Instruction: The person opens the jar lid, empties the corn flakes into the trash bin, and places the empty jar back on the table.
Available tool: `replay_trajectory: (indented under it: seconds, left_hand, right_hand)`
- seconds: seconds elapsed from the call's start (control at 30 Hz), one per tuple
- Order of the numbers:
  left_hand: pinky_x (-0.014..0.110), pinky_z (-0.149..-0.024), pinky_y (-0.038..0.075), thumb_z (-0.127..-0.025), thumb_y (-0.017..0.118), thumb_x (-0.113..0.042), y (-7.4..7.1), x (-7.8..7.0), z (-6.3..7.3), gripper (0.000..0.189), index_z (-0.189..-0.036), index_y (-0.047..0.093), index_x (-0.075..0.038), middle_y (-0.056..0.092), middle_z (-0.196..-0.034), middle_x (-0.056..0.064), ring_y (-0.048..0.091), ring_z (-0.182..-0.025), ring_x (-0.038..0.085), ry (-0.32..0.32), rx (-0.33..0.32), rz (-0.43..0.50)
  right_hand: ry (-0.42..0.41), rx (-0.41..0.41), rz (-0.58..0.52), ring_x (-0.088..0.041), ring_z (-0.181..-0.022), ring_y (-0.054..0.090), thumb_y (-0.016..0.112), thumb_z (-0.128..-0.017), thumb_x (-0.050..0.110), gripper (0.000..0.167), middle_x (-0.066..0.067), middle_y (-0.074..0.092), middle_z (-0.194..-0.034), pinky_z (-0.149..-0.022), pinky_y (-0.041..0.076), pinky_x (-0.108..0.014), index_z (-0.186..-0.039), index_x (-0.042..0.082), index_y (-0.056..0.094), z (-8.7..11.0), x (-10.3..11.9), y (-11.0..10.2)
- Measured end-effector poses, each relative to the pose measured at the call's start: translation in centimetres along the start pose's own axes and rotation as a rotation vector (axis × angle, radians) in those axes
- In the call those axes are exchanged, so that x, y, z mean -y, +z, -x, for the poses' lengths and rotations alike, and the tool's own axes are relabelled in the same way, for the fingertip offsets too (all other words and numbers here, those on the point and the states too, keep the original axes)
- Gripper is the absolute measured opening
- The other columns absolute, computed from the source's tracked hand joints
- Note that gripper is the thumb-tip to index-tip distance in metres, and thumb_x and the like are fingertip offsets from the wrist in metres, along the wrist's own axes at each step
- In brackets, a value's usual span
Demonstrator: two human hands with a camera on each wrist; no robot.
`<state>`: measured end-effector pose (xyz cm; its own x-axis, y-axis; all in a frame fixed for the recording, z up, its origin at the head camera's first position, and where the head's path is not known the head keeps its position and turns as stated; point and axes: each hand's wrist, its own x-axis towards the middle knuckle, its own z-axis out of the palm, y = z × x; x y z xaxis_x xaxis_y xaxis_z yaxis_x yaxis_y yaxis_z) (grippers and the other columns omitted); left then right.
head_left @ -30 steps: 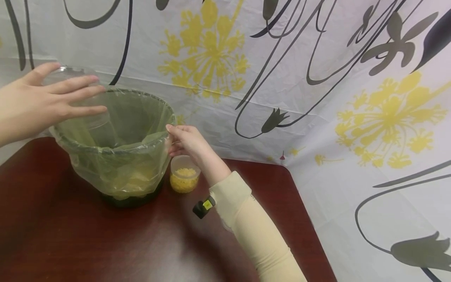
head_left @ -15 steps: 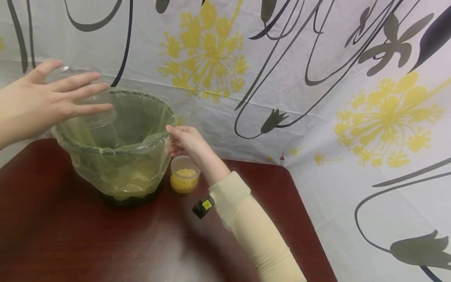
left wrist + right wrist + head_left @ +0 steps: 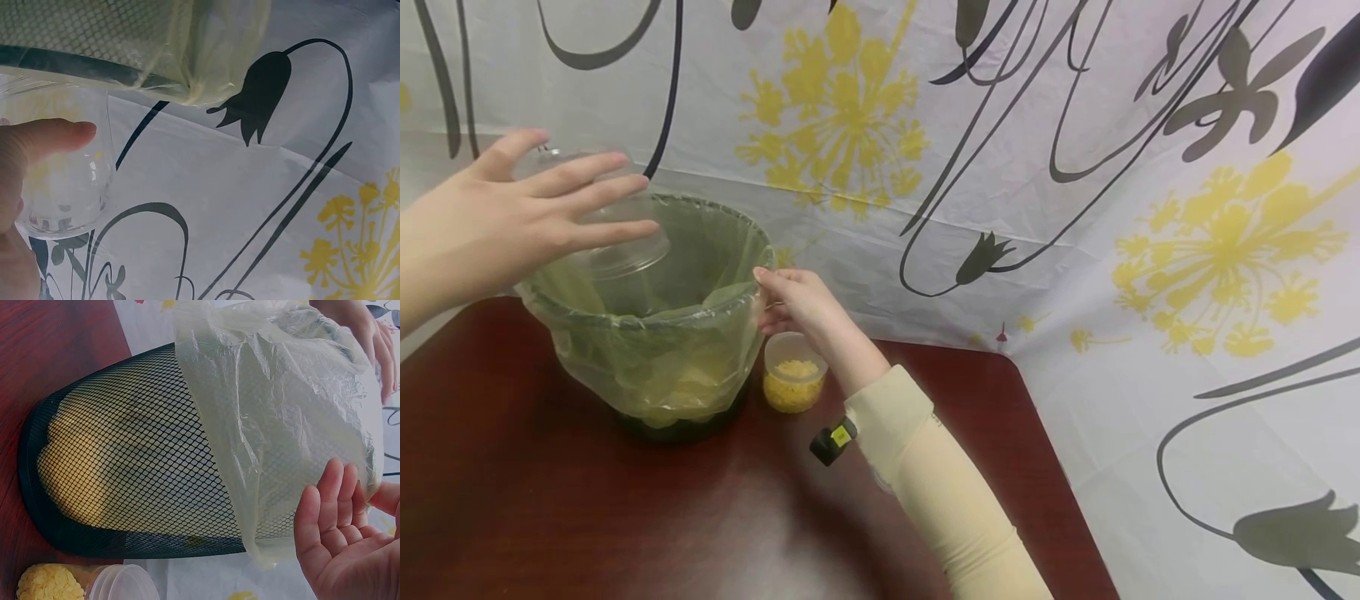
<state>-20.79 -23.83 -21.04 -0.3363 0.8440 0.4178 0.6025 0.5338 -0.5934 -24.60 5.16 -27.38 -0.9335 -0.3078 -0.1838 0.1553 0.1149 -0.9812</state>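
Observation:
My left hand (image 3: pixel 531 212) holds a clear cup (image 3: pixel 636 250) tilted over the left part of the mesh wastebasket (image 3: pixel 144 456), its mouth toward the opening. In the left wrist view the thumb lies along the cup's side, with yellow specks showing through the wall. A thin, pale yellow-green bin liner (image 3: pixel 655 367) covers the inside and folds down over the rim. At the right rim my right hand (image 3: pixel 801 304) pinches the liner's edge between thumb and forefinger; the other fingers curl loosely outside. Something yellowish shows through the mesh at the bottom.
Just right of the wastebasket, under the right wrist, stands a small clear jar (image 3: pixel 793 385) with yellow flakes inside. All stand on a dark red-brown table (image 3: pixel 700 517). A patterned white cloth (image 3: pixel 865 275) hangs close behind and to the right.
My left hand has moved slightly right with the cup, farther over the wastebasket's opening. The right hand stays at the rim.

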Motion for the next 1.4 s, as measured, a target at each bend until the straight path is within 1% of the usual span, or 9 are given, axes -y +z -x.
replay_trajectory:
  seconds: [0.13, 0.23, 0.4, 0.5, 0.63, 0.7, 0.83, 1.23, 1.4]
  left_hand:
    - [0.064, -0.1, 0.019, -0.055, 0.052, 0.031, 0.1, -0.2, -0.1, 0.106, -0.144, 0.031, -0.023, 0.022, -0.155, 0.012, 0.02, -0.141, 0.031, -0.025, -0.019, 0.025]
    - [0.065, -0.099, 0.019, -0.059, 0.051, 0.029, 0.2, -0.4, -0.2, 0.099, -0.143, 0.034, -0.022, 0.026, -0.153, 0.013, 0.023, -0.139, 0.032, -0.057, -0.035, 0.051]
    - [0.064, -0.098, 0.02, -0.06, 0.058, 0.021, 0.2, -0.5, -0.2, 0.102, -0.147, 0.033, -0.026, 0.031, -0.151, 0.012, 0.028, -0.135, 0.034, -0.122, -0.054, 0.107]
    - [0.065, -0.094, 0.022, -0.073, 0.053, 0.007, 0.1, -0.5, -0.4, 0.079, -0.144, 0.039, -0.025, 0.04, -0.143, 0.017, 0.034, -0.128, 0.038, -0.123, -0.131, 0.141]
    - [0.067, -0.084, 0.025, -0.089, 0.031, -0.017, 0.1, -0.5, -0.8, 0.051, -0.139, 0.047, -0.017, 0.047, -0.129, 0.024, 0.041, -0.114, 0.045, -0.092, -0.247, 0.143]
    - [0.067, -0.083, 0.026, -0.093, 0.025, -0.024, 0.1, -0.5, -0.9, 0.051, -0.139, 0.047, -0.017, 0.049, -0.125, 0.026, 0.042, -0.109, 0.046, -0.095, -0.272, 0.127]
    - [0.069, -0.087, 0.026, -0.091, 0.024, -0.029, 0.3, -0.6, -0.7, 0.054, -0.137, 0.048, -0.015, 0.05, -0.12, 0.027, 0.043, -0.104, 0.048, -0.13, -0.297, 0.115]
    - [0.068, -0.094, 0.022, -0.086, 0.033, -0.057, 1.4, -0.5, 0.7, 0.067, -0.136, 0.049, -0.015, 0.05, -0.121, 0.027, 0.042, -0.104, 0.051, -0.367, -0.351, 0.125]
    - [0.062, -0.1, 0.023, -0.083, 0.033, -0.076, 1.9, 0.0, 1.5, 0.086, -0.134, 0.051, -0.01, 0.052, -0.12, 0.031, 0.043, -0.103, 0.056, -0.46, -0.401, 0.148]
  right_hand:
    - [0.005, -0.003, 0.001, -0.016, -0.05, 0.056, 0.056, -0.098, 0.028, 0.033, -0.007, 0.06, -0.065, -0.053, 0.052, -0.028, -0.075, 0.004, 0.058, 0.0, 0.0, 0.0]
    - [0.009, -0.002, 0.005, -0.016, -0.05, 0.056, 0.056, -0.098, 0.028, 0.033, -0.007, 0.06, -0.065, -0.054, 0.052, -0.029, -0.075, 0.004, 0.058, 0.0, -0.1, 0.0]
    - [0.006, 0.0, -0.002, -0.016, -0.05, 0.056, 0.056, -0.097, 0.028, 0.033, -0.008, 0.061, -0.065, -0.055, 0.052, -0.03, -0.076, 0.004, 0.058, -0.1, -0.1, -0.1]
    - [0.003, -0.005, -0.011, -0.016, -0.05, 0.056, 0.056, -0.097, 0.028, 0.032, -0.008, 0.061, -0.065, -0.055, 0.052, -0.03, -0.076, 0.003, 0.058, -0.1, -0.2, -0.1]
    - [0.0, -0.009, -0.009, -0.016, -0.05, 0.056, 0.056, -0.097, 0.028, 0.032, -0.008, 0.06, -0.066, -0.055, 0.052, -0.03, -0.077, 0.003, 0.058, -0.1, -0.2, -0.1]
    - [-0.001, -0.013, -0.01, -0.016, -0.049, 0.056, 0.056, -0.097, 0.028, 0.032, -0.008, 0.06, -0.066, -0.054, 0.052, -0.03, -0.077, 0.003, 0.058, -0.1, -0.2, -0.1]
    - [0.001, -0.014, -0.008, -0.016, -0.049, 0.055, 0.056, -0.097, 0.027, 0.032, -0.008, 0.06, -0.066, -0.054, 0.052, -0.029, -0.077, 0.003, 0.057, -0.1, -0.3, -0.1]
    - [-0.007, -0.007, -0.012, -0.016, -0.05, 0.056, 0.056, -0.097, 0.029, 0.033, -0.008, 0.061, -0.066, -0.055, 0.052, -0.03, -0.076, 0.004, 0.058, -0.2, -0.4, -0.1]
    - [-0.006, 0.005, -0.006, -0.016, -0.051, 0.057, 0.057, -0.097, 0.03, 0.032, -0.008, 0.061, -0.065, -0.056, 0.053, -0.03, -0.077, 0.004, 0.058, -0.2, -0.2, 0.0]
